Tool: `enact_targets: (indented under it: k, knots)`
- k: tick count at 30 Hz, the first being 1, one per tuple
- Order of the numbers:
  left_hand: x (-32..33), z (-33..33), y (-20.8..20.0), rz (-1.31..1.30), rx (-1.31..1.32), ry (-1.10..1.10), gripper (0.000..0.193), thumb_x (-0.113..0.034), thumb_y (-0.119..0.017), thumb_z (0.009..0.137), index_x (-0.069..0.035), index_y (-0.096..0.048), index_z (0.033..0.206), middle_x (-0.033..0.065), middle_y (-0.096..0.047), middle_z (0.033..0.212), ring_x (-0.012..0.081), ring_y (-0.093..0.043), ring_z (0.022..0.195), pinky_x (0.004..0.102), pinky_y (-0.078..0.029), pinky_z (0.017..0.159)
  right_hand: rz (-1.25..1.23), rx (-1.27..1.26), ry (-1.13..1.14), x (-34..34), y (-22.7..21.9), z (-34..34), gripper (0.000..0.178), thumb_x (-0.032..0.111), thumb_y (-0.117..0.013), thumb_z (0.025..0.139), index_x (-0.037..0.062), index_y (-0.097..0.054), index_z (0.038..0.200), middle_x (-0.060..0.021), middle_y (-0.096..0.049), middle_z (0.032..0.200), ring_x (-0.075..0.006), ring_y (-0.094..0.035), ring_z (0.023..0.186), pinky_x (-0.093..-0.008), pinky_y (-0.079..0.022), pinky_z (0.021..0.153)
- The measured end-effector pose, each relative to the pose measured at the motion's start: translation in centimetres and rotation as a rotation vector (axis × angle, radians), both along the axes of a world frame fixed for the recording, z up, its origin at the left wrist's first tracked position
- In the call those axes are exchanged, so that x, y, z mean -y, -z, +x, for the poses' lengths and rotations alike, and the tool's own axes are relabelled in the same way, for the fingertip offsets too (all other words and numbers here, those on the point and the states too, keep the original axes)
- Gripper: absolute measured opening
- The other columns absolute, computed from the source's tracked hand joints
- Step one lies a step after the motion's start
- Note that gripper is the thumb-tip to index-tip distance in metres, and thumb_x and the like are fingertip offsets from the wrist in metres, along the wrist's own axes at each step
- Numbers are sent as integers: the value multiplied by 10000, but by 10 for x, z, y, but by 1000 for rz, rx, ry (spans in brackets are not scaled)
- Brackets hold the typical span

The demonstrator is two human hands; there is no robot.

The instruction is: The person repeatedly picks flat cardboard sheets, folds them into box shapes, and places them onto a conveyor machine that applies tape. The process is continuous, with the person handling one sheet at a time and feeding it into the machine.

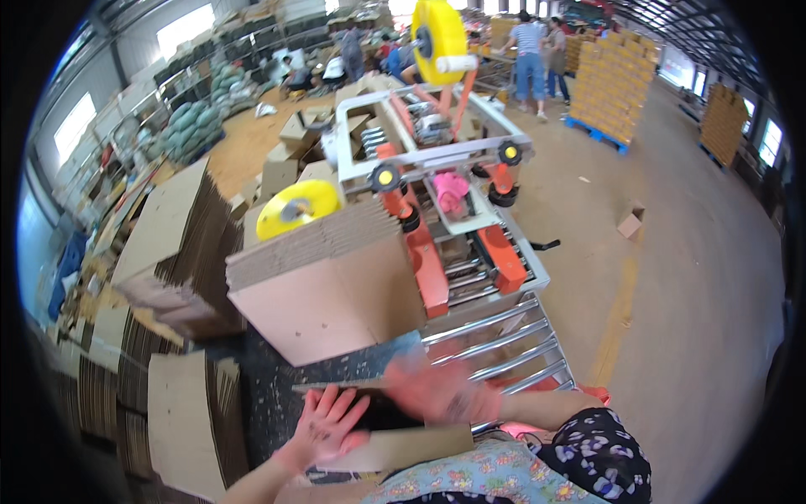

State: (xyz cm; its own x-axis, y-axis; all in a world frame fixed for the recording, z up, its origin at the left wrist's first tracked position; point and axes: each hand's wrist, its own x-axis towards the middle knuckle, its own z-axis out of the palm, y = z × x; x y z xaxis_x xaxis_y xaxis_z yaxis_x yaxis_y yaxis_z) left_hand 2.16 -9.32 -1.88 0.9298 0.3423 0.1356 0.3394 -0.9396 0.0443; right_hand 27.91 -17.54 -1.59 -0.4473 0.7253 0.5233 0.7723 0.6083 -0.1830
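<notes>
Right in front of me is a cardboard box [399, 451] with a dark opening. My left hand [323, 428] rests at its left side, fingers spread over the edge, gripping nothing. Above the box's right part is my right hand [441, 391], smeared by motion. Its fingers cannot be made out clearly, nor can I tell whether it touches the box. Just past my hands, a bundle of flattened cartons [336, 290] stands on edge.
A roller conveyor [512, 344] leads into a carton-sealing machine [432, 155] with orange guides and a yellow tape roll [438, 42]. Another yellow roll [298, 208] is behind the bundle. Carton stacks [189, 420] stand at left. People [529, 59] and a loaded pallet [611, 88] are farther off.
</notes>
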Motion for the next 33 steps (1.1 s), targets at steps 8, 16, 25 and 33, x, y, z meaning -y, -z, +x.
enact_targets:
  k: [8, 16, 25, 33]
  knots:
    - [-37, 69, 4, -869, 287, -616, 645, -298, -590, 892, 39, -370, 1397, 287, -457, 1366, 421, -450, 1269, 474, -353, 1059, -182, -491, 188, 93, 74, 75, 381, 168, -617, 807, 31, -597, 1161, -151, -574, 1232, -359, -506, 1193, -553, -272, 1082]
    - [-93, 366, 51, -427, 240, 51, 453, -220, -571, 906, -24, -482, 1305, 195, -505, 1344, 349, -546, 1161, 422, -480, 915, 343, -540, 1013, 122, 148, 136, 254, 150, -437, 891, 43, -602, 1053, -136, -575, 1109, -381, -501, 1115, -574, -253, 1078]
    - [-107, 230, 42, -122, 456, 114, 270, -178, -605, 849, -39, -620, 1079, 146, -629, 1074, 315, -602, 1012, 426, -456, 942, 446, -483, 750, -109, 108, 131, 376, 86, -530, 877, 32, -534, 1248, -162, -545, 1253, -350, -453, 1243, -558, -181, 1125]
    - [-164, 38, -6, 385, 358, -573, 382, -281, -580, 906, -41, -557, 1201, 159, -567, 1218, 367, -495, 1175, 503, -336, 1029, 225, -18, 211, -256, 28, -13, 474, 326, -711, 768, 101, -620, 1175, -57, -533, 1343, -280, -405, 1324, -604, -208, 1090]
